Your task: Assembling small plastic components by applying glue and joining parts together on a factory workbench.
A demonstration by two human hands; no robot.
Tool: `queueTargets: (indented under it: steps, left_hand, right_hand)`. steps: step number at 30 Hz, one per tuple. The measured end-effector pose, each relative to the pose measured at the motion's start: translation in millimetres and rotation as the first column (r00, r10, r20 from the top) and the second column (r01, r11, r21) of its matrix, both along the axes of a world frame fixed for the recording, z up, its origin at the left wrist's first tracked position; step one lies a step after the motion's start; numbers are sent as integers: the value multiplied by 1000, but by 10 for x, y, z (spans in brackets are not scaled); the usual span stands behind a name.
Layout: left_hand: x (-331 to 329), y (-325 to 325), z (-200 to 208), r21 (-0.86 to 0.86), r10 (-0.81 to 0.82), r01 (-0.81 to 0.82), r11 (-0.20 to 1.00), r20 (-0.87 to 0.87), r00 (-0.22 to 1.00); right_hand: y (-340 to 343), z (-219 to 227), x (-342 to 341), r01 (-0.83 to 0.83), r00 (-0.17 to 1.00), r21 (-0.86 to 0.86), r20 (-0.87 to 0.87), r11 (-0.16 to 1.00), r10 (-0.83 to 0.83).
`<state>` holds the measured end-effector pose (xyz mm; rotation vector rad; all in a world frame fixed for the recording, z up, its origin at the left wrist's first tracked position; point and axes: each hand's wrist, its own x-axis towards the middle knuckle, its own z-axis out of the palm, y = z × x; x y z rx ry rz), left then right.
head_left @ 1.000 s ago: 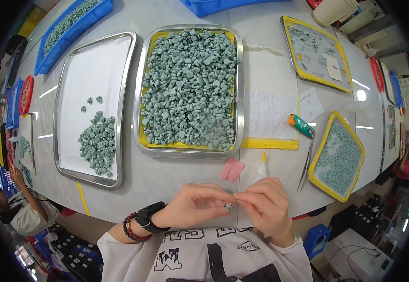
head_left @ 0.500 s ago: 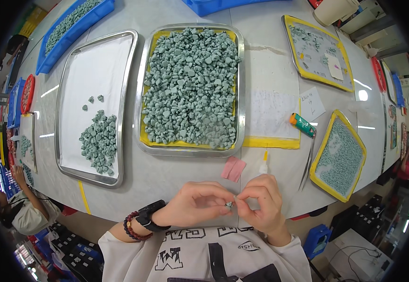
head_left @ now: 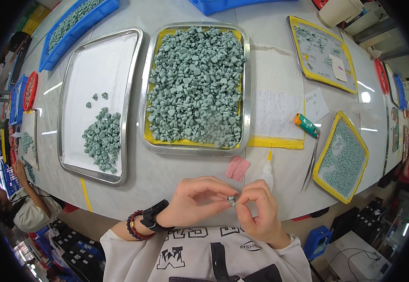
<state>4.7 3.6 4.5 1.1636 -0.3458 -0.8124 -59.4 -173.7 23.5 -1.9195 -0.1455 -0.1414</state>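
Far left, well up and away from the grip: a blue bin (head_left: 80, 16) of grey-green pieces is seen along the table's (head_left: 279, 61) far edge; a red dish (head_left: 29, 89) is set below it at the rim.
Up and left of the grip: a steel tray (head_left: 96, 61) lined in white is laid out; a small heap of grey-green stones (head_left: 102, 138) is gathered in its near half, a few strays above it.
Left hand (head_left: 192, 204): brought in from the lower left, a dark watch and a bead bracelet worn at the wrist; its fingertips are pressed together on a small grey piece (head_left: 231, 199).
Grip: the small grey piece is pinched between both hands, held just over the table's near edge, in front of the chest.
Straight above the grip: a steel tray with yellow lining (head_left: 195, 145) is heaped with grey-green stones.
Just above the grip: a pink pad (head_left: 238, 168) is lying flat; a small glue bottle (head_left: 267, 171) is placed just beside it.
Right hand (head_left: 258, 216): its thumb and forefinger are closed on the same piece, touching the left fingertips.
Up and right of the grip: a green tube (head_left: 306, 125) and tweezers (head_left: 312, 160) are laid near a yellow tray (head_left: 343, 157) of fine green pieces.
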Motion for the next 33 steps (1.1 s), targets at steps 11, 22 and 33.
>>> queueTargets:
  steps: [11,22,33]
  left_hand:
    - [-30,-3,-1,12,54,-55,998,24,998]
    - [13,14,22,-146,56,-87,985,-204,977]
    - [42,11,65,-30,91,-91,995,-14,996]
  right_hand:
    - [-8,11,6,-13,996,0,-86,1000,13]
    - [-1,27,0,82,993,-98,90,992,-73]
    - [38,50,22,194,963,-246,233,950,-136]
